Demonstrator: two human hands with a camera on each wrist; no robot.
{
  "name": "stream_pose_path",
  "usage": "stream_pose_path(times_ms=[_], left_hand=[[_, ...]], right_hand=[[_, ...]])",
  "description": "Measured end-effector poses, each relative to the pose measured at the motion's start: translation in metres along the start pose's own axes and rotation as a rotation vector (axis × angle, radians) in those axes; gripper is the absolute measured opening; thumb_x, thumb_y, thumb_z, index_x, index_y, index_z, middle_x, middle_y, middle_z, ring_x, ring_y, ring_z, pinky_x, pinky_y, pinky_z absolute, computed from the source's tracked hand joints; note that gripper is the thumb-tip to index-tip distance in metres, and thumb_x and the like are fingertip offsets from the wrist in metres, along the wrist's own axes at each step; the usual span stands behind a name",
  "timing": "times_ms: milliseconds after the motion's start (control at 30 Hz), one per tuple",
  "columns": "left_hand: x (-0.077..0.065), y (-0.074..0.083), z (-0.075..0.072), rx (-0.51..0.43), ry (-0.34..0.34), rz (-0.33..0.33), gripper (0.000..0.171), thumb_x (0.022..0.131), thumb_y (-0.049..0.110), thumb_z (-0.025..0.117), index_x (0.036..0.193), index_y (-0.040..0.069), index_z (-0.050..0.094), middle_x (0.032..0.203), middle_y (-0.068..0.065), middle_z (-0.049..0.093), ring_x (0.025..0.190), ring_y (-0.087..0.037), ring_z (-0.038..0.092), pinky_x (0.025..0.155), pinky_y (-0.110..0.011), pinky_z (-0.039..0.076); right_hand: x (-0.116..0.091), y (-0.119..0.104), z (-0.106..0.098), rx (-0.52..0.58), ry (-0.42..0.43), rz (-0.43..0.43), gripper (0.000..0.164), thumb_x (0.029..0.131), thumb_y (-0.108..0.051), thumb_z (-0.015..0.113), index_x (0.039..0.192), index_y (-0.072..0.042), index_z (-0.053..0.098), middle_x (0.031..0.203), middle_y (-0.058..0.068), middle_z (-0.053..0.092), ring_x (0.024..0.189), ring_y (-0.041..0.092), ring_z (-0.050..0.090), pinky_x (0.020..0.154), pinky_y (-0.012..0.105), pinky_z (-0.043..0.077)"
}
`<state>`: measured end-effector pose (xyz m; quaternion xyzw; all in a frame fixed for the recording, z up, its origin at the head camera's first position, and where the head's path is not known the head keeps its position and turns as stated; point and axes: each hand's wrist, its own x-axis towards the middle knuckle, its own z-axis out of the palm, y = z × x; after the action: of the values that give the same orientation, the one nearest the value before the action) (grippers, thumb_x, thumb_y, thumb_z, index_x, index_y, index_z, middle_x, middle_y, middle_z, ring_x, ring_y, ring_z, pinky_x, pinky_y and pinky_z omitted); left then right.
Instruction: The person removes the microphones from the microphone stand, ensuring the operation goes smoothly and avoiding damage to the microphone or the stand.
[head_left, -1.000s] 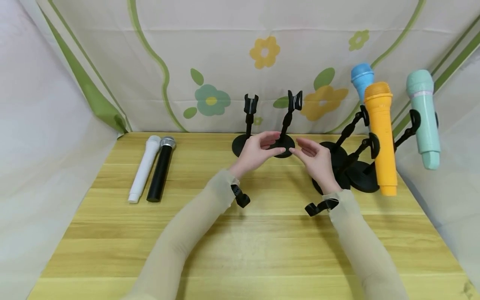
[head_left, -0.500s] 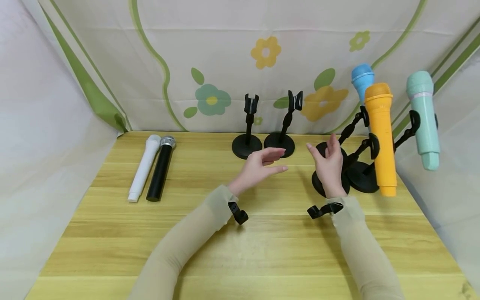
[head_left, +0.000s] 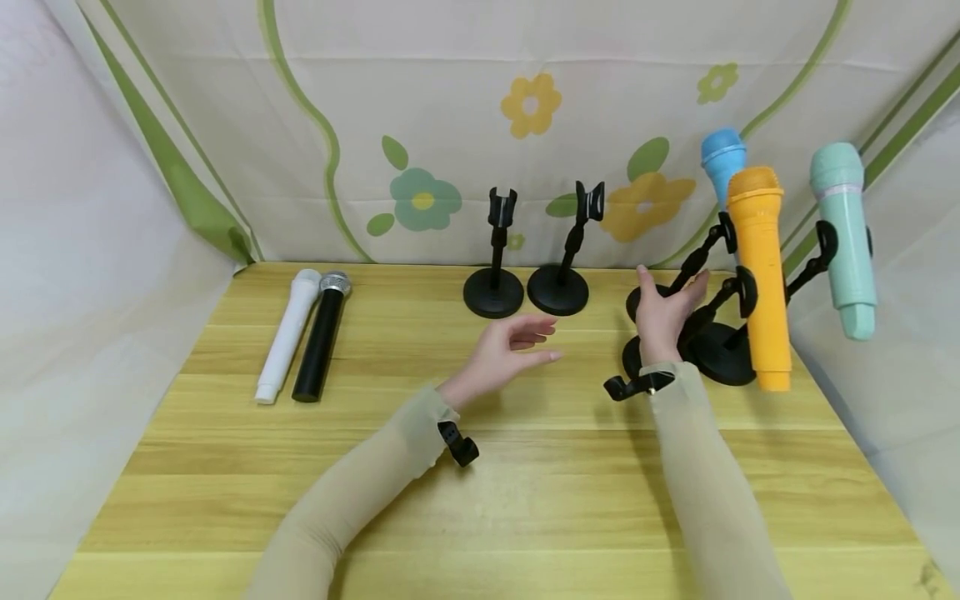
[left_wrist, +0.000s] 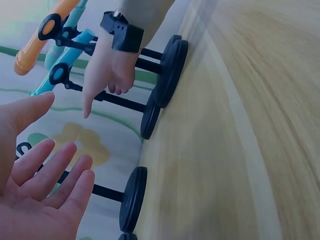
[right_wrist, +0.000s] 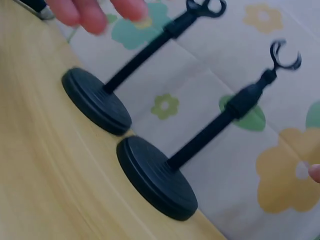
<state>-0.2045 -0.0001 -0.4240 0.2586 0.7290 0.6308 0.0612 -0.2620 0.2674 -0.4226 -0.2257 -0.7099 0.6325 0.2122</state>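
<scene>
My right hand (head_left: 662,321) reaches in among the black microphone stands at the right, thumb and fingers spread beside the pole of the stand (head_left: 696,260) that bears the blue microphone (head_left: 723,158). Part of that stand's base is hidden behind the hand. An orange microphone (head_left: 761,275) and a mint-green microphone (head_left: 847,242) lean in their stands just right of it. My left hand (head_left: 506,354) hovers over the middle of the table with relaxed fingers and nothing in them. Beyond it stand two black stands (head_left: 493,293) (right_wrist: 155,175) with bare clips.
On the left of the wooden table (head_left: 480,500), a white microphone (head_left: 288,333) and a black microphone (head_left: 322,342) with a silver head lie side by side. A flowered curtain (head_left: 420,100) hangs right behind the table's back edge.
My right hand has moved from beside the second bare stand rightward to the blue microphone's stand. My left hand has drawn back toward me and slightly left, away from the bare stands.
</scene>
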Motion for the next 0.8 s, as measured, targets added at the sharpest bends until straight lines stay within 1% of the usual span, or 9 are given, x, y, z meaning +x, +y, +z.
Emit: stream_pose_path(times_ms=[67, 200, 300, 367, 433, 533, 633, 800], left_hand=[[-0.001, -0.002, -0.001, -0.002, 0.003, 0.002, 0.044, 0.09, 0.016, 0.081, 0.132, 0.01, 0.067, 0.125, -0.005, 0.069, 0.11, -0.014, 0.066, 0.099, -0.037, 0.052], [-0.001, -0.004, -0.003, -0.011, 0.003, 0.006, 0.046, 0.09, 0.016, 0.082, 0.133, 0.009, 0.067, 0.126, -0.011, 0.068, 0.11, -0.016, 0.066, 0.099, -0.038, 0.052], [-0.002, -0.002, -0.005, -0.015, 0.005, 0.005, 0.047, 0.09, 0.017, 0.082, 0.133, 0.009, 0.066, 0.127, -0.014, 0.068, 0.11, -0.018, 0.066, 0.099, -0.038, 0.052], [-0.003, -0.002, -0.006, -0.015, 0.009, -0.002, 0.047, 0.09, 0.018, 0.082, 0.133, 0.009, 0.067, 0.126, -0.012, 0.068, 0.11, -0.018, 0.066, 0.099, -0.037, 0.052], [-0.004, -0.003, -0.007, -0.014, 0.015, -0.009, 0.047, 0.09, 0.018, 0.082, 0.133, 0.009, 0.066, 0.125, -0.01, 0.069, 0.109, -0.018, 0.066, 0.099, -0.037, 0.052], [-0.007, -0.003, -0.009, -0.02, 0.021, -0.016, 0.048, 0.09, 0.018, 0.082, 0.134, 0.009, 0.066, 0.125, -0.007, 0.069, 0.11, -0.016, 0.066, 0.099, -0.036, 0.052], [-0.01, -0.002, -0.013, -0.022, 0.029, -0.016, 0.047, 0.09, 0.019, 0.081, 0.134, 0.009, 0.066, 0.126, -0.006, 0.069, 0.11, -0.014, 0.066, 0.099, -0.036, 0.052], [-0.016, 0.0, -0.02, -0.032, 0.038, -0.011, 0.045, 0.091, 0.016, 0.08, 0.133, 0.008, 0.066, 0.126, -0.007, 0.068, 0.111, -0.015, 0.066, 0.099, -0.033, 0.052]], right_hand=[[0.008, 0.004, 0.002, 0.045, 0.041, -0.014, 0.098, 0.096, -0.05, 0.066, 0.164, -0.029, -0.002, 0.167, -0.011, -0.001, 0.146, -0.005, 0.001, 0.115, 0.013, 0.009], [0.021, 0.011, 0.006, 0.172, 0.129, -0.105, 0.075, 0.102, -0.029, 0.063, 0.161, -0.015, 0.019, 0.163, -0.002, 0.022, 0.144, -0.002, 0.021, 0.112, 0.011, 0.019], [0.026, 0.014, 0.008, 0.26, 0.182, -0.168, 0.057, 0.103, -0.018, 0.062, 0.151, -0.008, 0.034, 0.152, 0.003, 0.039, 0.137, 0.006, 0.037, 0.108, 0.013, 0.029], [0.028, 0.015, 0.011, 0.291, 0.21, -0.202, 0.046, 0.103, -0.015, 0.062, 0.143, -0.005, 0.042, 0.14, 0.005, 0.047, 0.127, 0.011, 0.045, 0.101, 0.016, 0.036], [0.03, 0.016, 0.013, 0.287, 0.235, -0.23, 0.038, 0.102, -0.013, 0.062, 0.137, -0.005, 0.049, 0.13, 0.006, 0.052, 0.117, 0.014, 0.05, 0.095, 0.018, 0.04], [0.032, 0.016, 0.015, 0.258, 0.258, -0.274, 0.031, 0.102, -0.012, 0.064, 0.13, -0.004, 0.058, 0.12, 0.007, 0.059, 0.107, 0.016, 0.054, 0.09, 0.022, 0.043], [0.034, 0.016, 0.015, 0.219, 0.259, -0.303, 0.028, 0.101, -0.014, 0.066, 0.127, -0.004, 0.067, 0.118, 0.009, 0.065, 0.104, 0.017, 0.058, 0.089, 0.024, 0.045], [0.035, 0.014, 0.014, 0.179, 0.248, -0.283, 0.028, 0.099, -0.015, 0.069, 0.126, -0.008, 0.07, 0.118, 0.009, 0.068, 0.105, 0.018, 0.06, 0.09, 0.027, 0.048]])
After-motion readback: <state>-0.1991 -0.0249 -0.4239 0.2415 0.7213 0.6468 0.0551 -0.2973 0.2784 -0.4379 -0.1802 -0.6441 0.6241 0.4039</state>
